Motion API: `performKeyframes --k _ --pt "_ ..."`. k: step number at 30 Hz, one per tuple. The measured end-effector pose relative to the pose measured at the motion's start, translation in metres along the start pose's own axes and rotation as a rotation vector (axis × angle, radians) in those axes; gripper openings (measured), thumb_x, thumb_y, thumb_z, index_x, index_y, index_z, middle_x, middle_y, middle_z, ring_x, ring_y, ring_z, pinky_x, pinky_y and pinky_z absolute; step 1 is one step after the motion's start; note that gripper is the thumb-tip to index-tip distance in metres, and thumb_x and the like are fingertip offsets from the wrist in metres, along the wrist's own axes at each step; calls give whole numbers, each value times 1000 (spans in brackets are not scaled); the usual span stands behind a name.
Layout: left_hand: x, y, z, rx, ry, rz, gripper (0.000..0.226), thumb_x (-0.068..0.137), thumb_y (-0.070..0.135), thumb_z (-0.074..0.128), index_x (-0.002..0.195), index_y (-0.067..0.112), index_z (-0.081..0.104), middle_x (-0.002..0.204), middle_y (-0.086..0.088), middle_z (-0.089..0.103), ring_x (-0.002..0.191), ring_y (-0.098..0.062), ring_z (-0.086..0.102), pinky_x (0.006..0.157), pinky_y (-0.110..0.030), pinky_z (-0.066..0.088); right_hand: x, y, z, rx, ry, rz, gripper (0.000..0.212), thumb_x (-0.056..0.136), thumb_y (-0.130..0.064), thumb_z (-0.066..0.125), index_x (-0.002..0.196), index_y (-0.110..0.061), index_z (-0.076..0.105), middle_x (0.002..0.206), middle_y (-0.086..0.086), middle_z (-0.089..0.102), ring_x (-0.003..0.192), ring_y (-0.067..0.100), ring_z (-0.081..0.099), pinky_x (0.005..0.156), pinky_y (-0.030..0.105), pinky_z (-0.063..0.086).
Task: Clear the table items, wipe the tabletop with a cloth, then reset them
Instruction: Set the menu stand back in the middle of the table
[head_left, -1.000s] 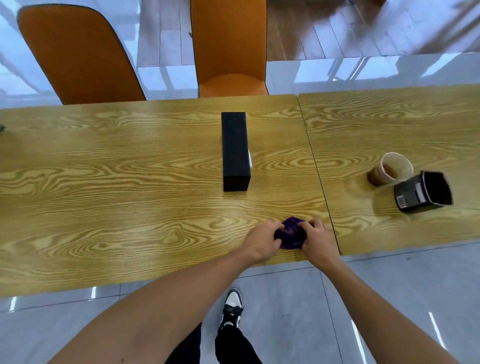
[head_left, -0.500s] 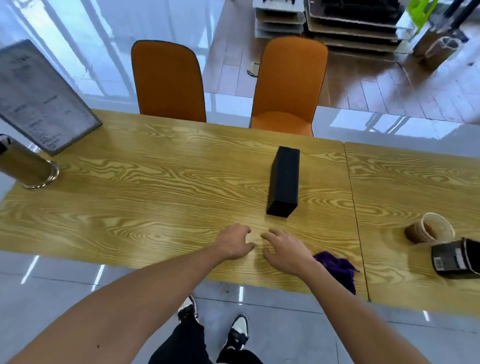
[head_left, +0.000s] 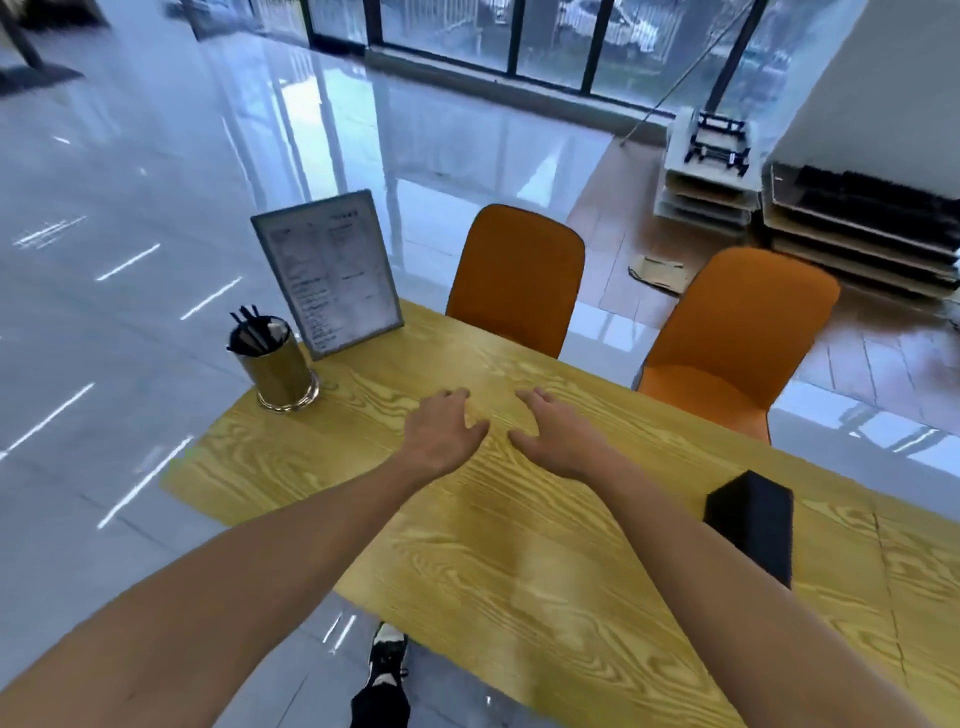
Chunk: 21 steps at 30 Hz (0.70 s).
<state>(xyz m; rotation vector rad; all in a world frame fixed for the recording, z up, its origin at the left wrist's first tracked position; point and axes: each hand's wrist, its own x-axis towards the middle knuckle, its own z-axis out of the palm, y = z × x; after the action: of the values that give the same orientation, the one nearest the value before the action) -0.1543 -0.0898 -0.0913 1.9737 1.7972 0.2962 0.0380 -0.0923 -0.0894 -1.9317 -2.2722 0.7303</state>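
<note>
My left hand (head_left: 444, 434) and my right hand (head_left: 558, 439) hover side by side over the wooden table (head_left: 545, 551), both empty with fingers spread. Beyond them at the table's far left corner stands a gold cylinder holder (head_left: 280, 371) with black utensils in it, and behind it an upright framed menu card (head_left: 330, 273). A black rectangular box (head_left: 753, 522) lies on the table to the right of my right forearm. The purple cloth, the cup and the black container are out of view.
Two orange chairs (head_left: 514, 278) (head_left: 727, 332) stand at the far side of the table. Glossy floor surrounds the table's left end. Stacked trays and boxes (head_left: 831, 218) sit by the wall at the back right. My shoe (head_left: 387, 657) shows below the near edge.
The purple cloth was let go and left behind. Both hands moved left along the table, empty, toward the holder and menu card. The view swung left and up.
</note>
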Motion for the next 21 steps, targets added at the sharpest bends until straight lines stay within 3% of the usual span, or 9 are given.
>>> performKeyframes --k 7,13,18,21 --pt "83 -92 -92 -194 156 -114 68 95 49 59 149 12 41 146 -12 47 133 -31 48 106 -43 43 131 -92 -26 69 71 -49 78 92 -52 61 155 -18 29 160 4 35 143 23 38 110 38 37" --pt "146 -154 -142 -365 306 -209 75 90 43 69 149 12 34 142 -12 42 131 -31 44 103 -43 43 219 -151 -31 199 62 -22 86 89 -51 69 156 -17 26 159 6 37 144 27 36 113 43 36" --pt "187 -182 -150 -627 377 -429 99 85 40 76 154 11 12 151 -13 30 141 -34 35 116 -53 35 281 -177 -23 270 35 1 95 85 -50 74 157 -15 23 161 8 33 146 28 34 114 45 36" --pt "210 -186 -142 -790 374 -579 118 86 36 78 158 7 -11 165 -15 10 152 -34 19 121 -53 26 317 -183 -15 341 15 43 95 85 -46 77 157 -16 22 161 7 35 144 29 37 112 46 39"
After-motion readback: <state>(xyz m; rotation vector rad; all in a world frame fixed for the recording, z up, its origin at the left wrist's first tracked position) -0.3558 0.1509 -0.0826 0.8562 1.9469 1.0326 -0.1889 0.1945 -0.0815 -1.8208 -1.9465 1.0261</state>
